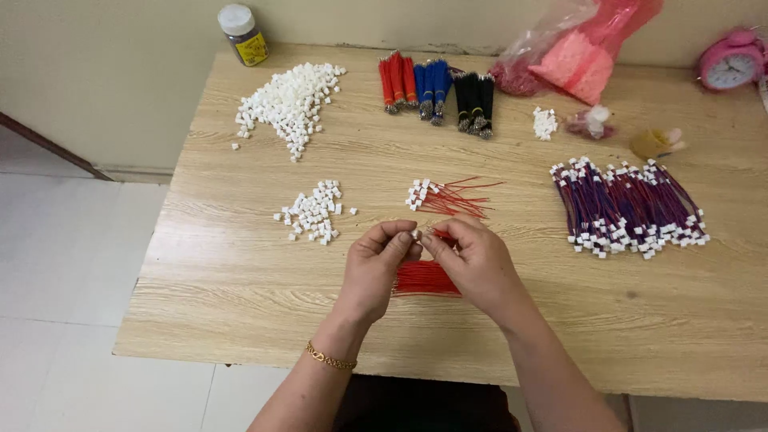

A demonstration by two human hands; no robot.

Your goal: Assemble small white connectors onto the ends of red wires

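- Pinched between thumb and forefinger of the left hand (376,268): a small white connector housing (414,234), held just above the table (240,272).
- Closed around the end of a thin red wire (442,234) with the fingertips of the right hand (476,264), meeting the left hand's fingertips at the housing.
- Lying under both hands, flat on the wood: a loose bunch of red wires (424,278).
- Just beyond the hands: red wires already capped with white housings (444,196), fanned to the right.
- To the left of those: a small heap of white housings (316,212); farther back left, a larger heap of the same (290,104).
- Along the back edge: bundles of red (398,82), blue (432,88) and black wires (475,100), laid side by side.
- Back right: a clear plastic bag of pink pieces (580,56), slumped against the wall, with a smaller knotted bag (592,122) and a little white pile (545,123) in front.
- Right side: a wide row of purple-and-red leads with white ends (628,208).
- Far back left corner: a dark jar with white cap and yellow label (244,34).
- Far right corner: a pink round alarm clock (730,62).
- Near the clock, on the table: a small yellowish roll (654,142).
- On the left wrist: a gold chain bracelet (330,358).
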